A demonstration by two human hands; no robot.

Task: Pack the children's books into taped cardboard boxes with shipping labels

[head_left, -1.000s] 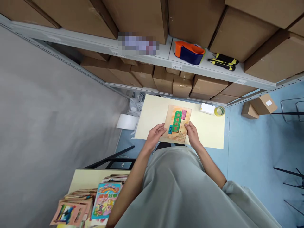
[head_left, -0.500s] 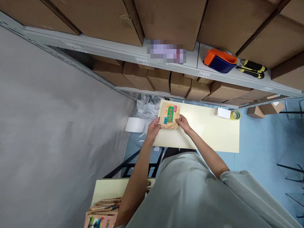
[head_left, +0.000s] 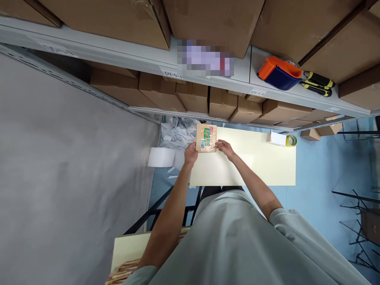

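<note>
A tan picture book (head_left: 207, 139) with a green, pink and blue cover design is held above the left end of the cream table (head_left: 252, 170). My left hand (head_left: 190, 153) is closed on its lower left edge. My right hand (head_left: 226, 149) is by the right edge, its fingers loosely stretched and apart, with the fingertips at or just touching the book. Whether they bear any of its weight I cannot tell.
A white box (head_left: 276, 138) and a tape roll (head_left: 291, 140) sit at the table's right end. Crumpled white paper (head_left: 178, 132) and a white roll (head_left: 161, 157) are at left. Shelves with cardboard boxes (head_left: 222, 103) rise ahead. Stacked books (head_left: 123, 271) lie behind at lower left.
The book has shifted slightly left and up in view and looks a bit smaller. My right hand has loosened from the cover, its fingers now at the edge.
</note>
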